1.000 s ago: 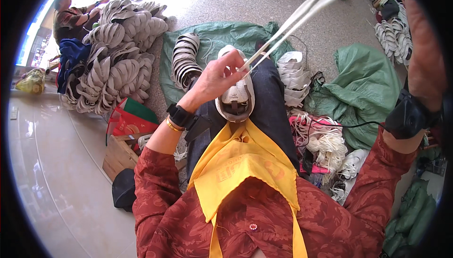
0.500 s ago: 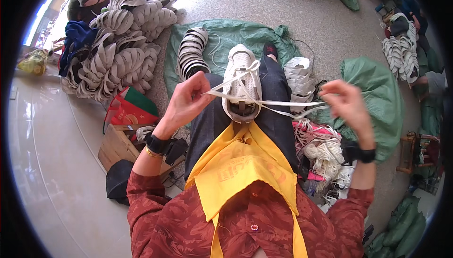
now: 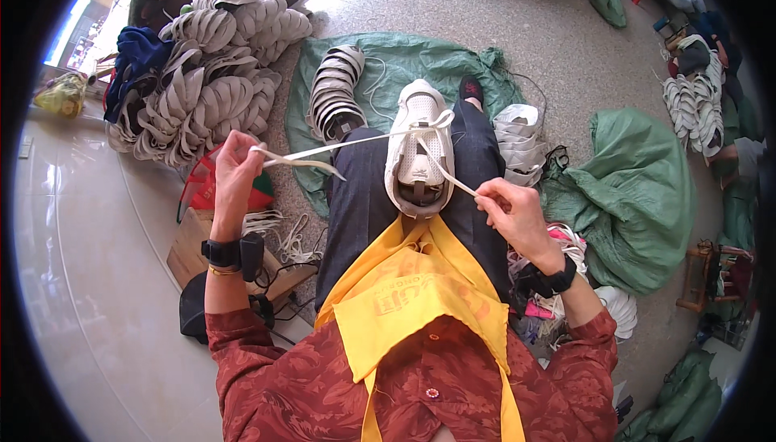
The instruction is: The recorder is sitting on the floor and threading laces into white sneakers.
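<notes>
A white perforated shoe (image 3: 419, 166) rests on my lap between my thighs, with a white shoelace (image 3: 356, 141) threaded partway across its front. Out to the left, my left hand (image 3: 238, 166) pinches one lace length, pulled taut from the shoe, its loose tail hanging toward my knee. Over my right thigh, my right hand (image 3: 519, 217) grips another lace length that runs slanting down from the shoe's middle. Both hands are closed. A small lace loop stands at the shoe's upper right.
Grey shoe uppers (image 3: 218, 94) are heaped at the left, and a curved stack (image 3: 336, 86) lies on green sheeting (image 3: 396, 46). At the right are white uppers (image 3: 517, 143), a large green sack (image 3: 630, 199) and bundled laces (image 3: 570, 240). A wooden stool (image 3: 194, 248) stands lower left.
My left hand has moved outward to the left, drawing its lace along. The right hand has come down and inward, nearer the shoe, and now holds a slanting lace length.
</notes>
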Demonstrator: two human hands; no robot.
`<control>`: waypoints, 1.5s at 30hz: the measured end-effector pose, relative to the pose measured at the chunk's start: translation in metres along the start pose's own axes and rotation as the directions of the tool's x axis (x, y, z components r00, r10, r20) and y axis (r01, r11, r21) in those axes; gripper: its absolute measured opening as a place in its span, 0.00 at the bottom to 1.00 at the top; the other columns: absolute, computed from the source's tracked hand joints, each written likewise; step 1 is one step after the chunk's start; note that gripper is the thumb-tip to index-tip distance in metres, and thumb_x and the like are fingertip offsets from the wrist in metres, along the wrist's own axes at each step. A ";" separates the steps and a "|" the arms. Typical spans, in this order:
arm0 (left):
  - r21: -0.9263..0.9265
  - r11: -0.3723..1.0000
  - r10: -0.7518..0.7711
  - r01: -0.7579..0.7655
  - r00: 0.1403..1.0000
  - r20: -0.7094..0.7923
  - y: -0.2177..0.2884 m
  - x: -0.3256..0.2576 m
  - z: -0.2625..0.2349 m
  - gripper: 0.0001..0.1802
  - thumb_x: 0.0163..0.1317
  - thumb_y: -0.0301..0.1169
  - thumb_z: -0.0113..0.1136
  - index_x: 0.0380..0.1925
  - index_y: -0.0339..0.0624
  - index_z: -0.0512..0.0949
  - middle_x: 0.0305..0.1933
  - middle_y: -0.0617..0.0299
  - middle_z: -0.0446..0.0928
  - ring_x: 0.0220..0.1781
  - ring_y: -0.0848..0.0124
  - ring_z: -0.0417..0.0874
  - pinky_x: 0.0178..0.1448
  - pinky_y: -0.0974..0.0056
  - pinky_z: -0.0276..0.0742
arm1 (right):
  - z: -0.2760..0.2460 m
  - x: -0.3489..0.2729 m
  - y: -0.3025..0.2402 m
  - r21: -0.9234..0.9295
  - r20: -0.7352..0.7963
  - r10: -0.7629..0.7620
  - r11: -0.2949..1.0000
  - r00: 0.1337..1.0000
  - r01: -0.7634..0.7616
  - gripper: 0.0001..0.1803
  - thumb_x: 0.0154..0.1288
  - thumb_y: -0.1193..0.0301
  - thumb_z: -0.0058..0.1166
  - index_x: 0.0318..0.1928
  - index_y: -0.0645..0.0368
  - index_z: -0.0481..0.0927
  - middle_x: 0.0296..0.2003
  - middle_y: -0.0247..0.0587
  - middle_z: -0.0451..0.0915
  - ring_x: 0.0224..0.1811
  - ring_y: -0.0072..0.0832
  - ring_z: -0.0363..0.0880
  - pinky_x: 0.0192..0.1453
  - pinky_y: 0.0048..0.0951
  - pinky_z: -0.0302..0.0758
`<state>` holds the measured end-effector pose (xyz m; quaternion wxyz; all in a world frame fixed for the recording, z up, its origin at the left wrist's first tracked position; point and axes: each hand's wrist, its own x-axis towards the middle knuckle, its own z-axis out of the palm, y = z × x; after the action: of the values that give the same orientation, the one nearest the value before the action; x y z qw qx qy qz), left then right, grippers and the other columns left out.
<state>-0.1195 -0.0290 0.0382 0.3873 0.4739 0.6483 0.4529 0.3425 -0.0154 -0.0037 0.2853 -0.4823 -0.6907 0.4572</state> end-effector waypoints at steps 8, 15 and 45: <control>-0.157 0.946 -0.303 0.284 0.946 -0.112 -0.051 -0.004 -0.044 0.02 0.70 0.23 0.55 0.37 0.42 0.73 0.24 0.70 0.71 0.23 0.81 0.68 0.29 0.73 0.63 | -0.011 -0.012 0.014 -0.031 0.056 0.017 0.999 0.998 -0.016 0.03 0.69 0.78 0.63 0.41 0.65 0.84 0.26 0.38 0.84 0.23 0.20 0.83 0.28 0.24 0.77; -0.047 0.942 -0.336 0.333 0.938 -0.080 -0.060 -0.013 -0.071 0.04 0.66 0.22 0.56 0.39 0.43 0.74 0.27 0.67 0.74 0.27 0.77 0.73 0.32 0.71 0.70 | -0.041 -0.016 -0.012 -0.008 0.059 0.031 0.999 0.998 -0.031 0.03 0.68 0.78 0.62 0.40 0.65 0.85 0.27 0.36 0.84 0.24 0.16 0.81 0.28 0.21 0.75; 0.180 0.638 0.541 -0.749 0.602 0.587 0.032 0.032 0.168 0.07 0.61 0.24 0.65 0.36 0.35 0.77 0.33 0.55 0.71 0.37 0.57 0.75 0.41 0.56 0.72 | 0.024 0.123 0.019 0.096 -0.115 -0.095 0.990 0.989 0.106 0.13 0.66 0.78 0.64 0.50 0.63 0.84 0.41 0.41 0.88 0.27 0.23 0.84 0.33 0.26 0.80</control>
<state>0.0375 0.0438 0.0172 0.2311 0.8460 0.3872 0.2846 0.2842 0.0923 -0.0370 0.3699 -0.4560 -0.6730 0.4497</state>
